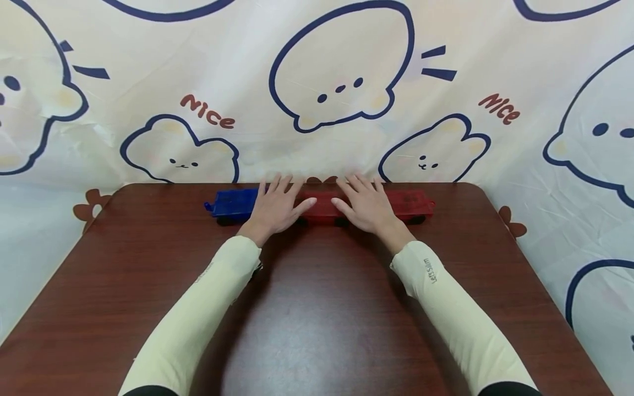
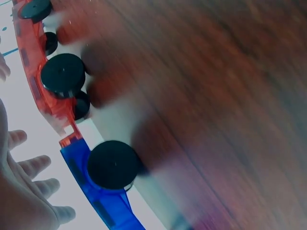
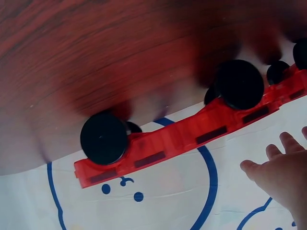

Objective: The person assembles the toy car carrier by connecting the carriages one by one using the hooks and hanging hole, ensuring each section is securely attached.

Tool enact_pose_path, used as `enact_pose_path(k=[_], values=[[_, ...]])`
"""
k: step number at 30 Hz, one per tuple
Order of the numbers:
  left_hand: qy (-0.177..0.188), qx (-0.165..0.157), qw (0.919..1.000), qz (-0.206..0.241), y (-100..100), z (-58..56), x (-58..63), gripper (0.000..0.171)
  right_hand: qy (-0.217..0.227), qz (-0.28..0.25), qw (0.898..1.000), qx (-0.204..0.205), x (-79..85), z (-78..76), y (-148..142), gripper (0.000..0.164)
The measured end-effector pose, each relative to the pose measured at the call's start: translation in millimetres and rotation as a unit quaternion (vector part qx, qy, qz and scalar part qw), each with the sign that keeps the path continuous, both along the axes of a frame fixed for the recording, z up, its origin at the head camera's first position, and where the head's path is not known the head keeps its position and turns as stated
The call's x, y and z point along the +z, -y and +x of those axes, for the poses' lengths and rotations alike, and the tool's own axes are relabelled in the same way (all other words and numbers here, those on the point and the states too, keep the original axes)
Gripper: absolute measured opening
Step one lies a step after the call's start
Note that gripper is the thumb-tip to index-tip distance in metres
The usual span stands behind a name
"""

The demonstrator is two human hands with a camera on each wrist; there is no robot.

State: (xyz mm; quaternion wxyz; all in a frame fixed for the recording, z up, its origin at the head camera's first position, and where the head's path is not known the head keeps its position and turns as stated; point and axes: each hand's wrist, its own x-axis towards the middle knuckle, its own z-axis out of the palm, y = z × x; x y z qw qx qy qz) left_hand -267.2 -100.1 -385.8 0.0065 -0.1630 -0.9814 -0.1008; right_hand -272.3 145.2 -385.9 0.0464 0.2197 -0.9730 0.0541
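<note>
A row of toy train wagons spans the table's far side, a blue wagon (image 1: pixel 235 203) at left and red wagons (image 1: pixel 410 202) to its right, all on black wheels. My left hand (image 1: pixel 276 208) overlaps the join of blue and red, fingers straight and spread, thumb towards the middle. Likewise spread, my right hand (image 1: pixel 367 209) overlaps the red part. A red hook (image 2: pixel 72 136) meets the blue wagon's end in the left wrist view. Seen from the right wrist, the red wagon (image 3: pixel 177 136) runs slantwise, with fingers (image 3: pixel 276 153) beside it. Neither hand curls round anything.
The dark brown wooden table (image 1: pixel 307 308) has rounded far corners. Directly behind the wagons hangs a pale curtain (image 1: pixel 337 148) with cartoon outlines, continuing along both sides. Both forearms, in cream sleeves (image 1: pixel 208 308), reach across the table from the near side.
</note>
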Motion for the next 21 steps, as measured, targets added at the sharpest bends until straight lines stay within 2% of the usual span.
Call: enact_pose_path(k=[6,13,21], values=[[0.005,0.010,0.9999,0.003,11.2,3.5,3.0,0.085,0.010,-0.013,1.000,0.004,-1.4,3.0,5.6,0.066],[0.005,0.018,0.9998,0.002,23.6,6.2,-1.7,0.087,0.006,-0.016,1.000,0.006,-2.9,3.6,12.2,0.066],[0.012,0.036,0.9990,0.023,40.1,10.0,-4.2,0.086,0.006,-0.018,1.000,0.017,-2.2,1.8,22.8,0.067]])
